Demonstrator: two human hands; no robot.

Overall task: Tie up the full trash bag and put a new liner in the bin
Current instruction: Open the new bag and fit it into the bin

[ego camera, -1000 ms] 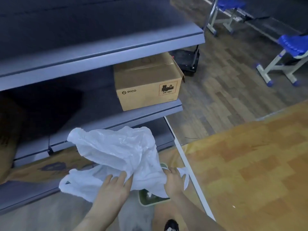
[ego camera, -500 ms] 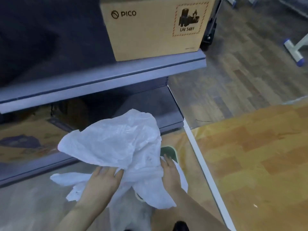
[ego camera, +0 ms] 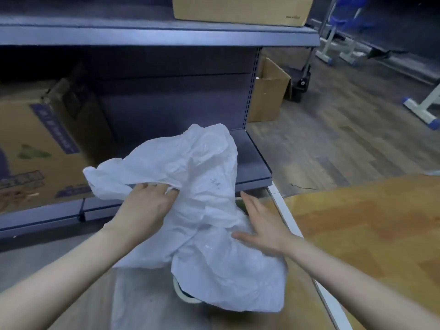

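Grey shelving [ego camera: 152,36] fills my view; before it the white liner [ego camera: 202,186] drapes over the bin [ego camera: 188,297], my left hand [ego camera: 145,208] pinching a fold, my right hand [ego camera: 264,225] flat, fingers spread on it

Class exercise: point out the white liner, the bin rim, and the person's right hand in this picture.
white liner [ego camera: 202,163]: head view, on the crumpled upper part.
bin rim [ego camera: 188,298]: head view, on the pale edge showing under the liner.
right hand [ego camera: 259,222]: head view, on the back of the hand.
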